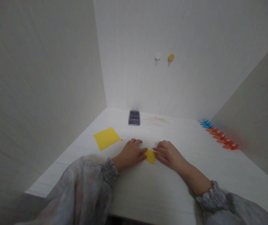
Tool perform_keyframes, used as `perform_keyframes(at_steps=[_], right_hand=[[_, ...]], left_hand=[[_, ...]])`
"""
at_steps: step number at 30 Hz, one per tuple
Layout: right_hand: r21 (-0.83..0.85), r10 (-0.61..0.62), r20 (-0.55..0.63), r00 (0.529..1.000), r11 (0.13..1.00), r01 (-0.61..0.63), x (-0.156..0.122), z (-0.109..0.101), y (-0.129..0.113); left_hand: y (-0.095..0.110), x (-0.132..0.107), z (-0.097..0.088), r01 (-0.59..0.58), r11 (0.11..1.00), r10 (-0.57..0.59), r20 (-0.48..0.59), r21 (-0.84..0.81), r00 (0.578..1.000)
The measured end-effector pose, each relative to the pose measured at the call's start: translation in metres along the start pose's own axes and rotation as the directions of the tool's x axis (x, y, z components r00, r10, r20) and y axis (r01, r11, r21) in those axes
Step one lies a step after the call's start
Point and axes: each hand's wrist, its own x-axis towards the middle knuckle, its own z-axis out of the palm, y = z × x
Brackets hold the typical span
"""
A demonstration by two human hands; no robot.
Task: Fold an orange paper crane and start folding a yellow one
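A small folded piece of yellow paper (150, 156) lies on the white table between my two hands. My left hand (131, 153) holds its left edge with thumb and index finger, while the other fingers rest on the tabletop. At the paper's right edge, my right hand (168, 153) has its thumb and index finger closed in on the border, the remaining fingers curled. To the left of my left hand lies a larger flat yellow sheet (107, 138). By that sheet's right corner is a tiny orange-red scrap (121, 140).
A dark, blurred-out rectangular object (134, 118) sits near the back wall. Along the right side runs a row of folded paper shapes, blue (206, 123) then orange (223, 138). White (157, 57) and yellow (171, 58) hooks are on the back wall. Walls enclose both sides.
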Motion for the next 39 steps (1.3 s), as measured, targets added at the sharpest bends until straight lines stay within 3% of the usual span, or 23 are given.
perform_keyframes(at_steps=[4,10,16,23,31,35,39], right_hand=[[0.029,-0.029,0.026,0.999,0.999,0.028,0.004,0.006,-0.008],[0.009,0.029,0.085,0.996,1.0,-0.03,0.01,0.006,-0.016],[-0.014,0.06,0.079,0.995,0.998,-0.059,0.009,0.007,-0.017],[-0.019,0.087,0.085,0.993,0.996,-0.086,0.011,0.005,-0.02],[-0.015,0.093,0.092,0.991,0.996,-0.092,0.011,0.005,-0.018],[-0.012,0.084,0.101,0.991,0.996,-0.083,0.011,0.004,-0.019],[0.006,0.066,0.1,0.993,0.998,-0.067,0.011,0.005,-0.017]], left_hand=[[0.002,0.0,0.0,-0.014,0.999,0.015,-0.012,0.035,1.0],[0.009,-0.003,-0.002,-0.036,0.991,0.041,-0.035,0.126,0.999],[0.009,-0.01,-0.006,-0.116,0.969,0.125,-0.026,0.217,0.992],[0.002,-0.02,-0.01,-0.235,0.948,0.243,-0.012,0.213,0.97],[0.006,-0.021,-0.026,-0.317,0.941,0.321,-0.015,0.12,0.947],[0.006,-0.02,-0.03,-0.342,0.939,0.34,-0.041,-0.046,0.939],[0.0,-0.016,-0.026,-0.2,0.937,0.187,-0.072,-0.288,0.98]])
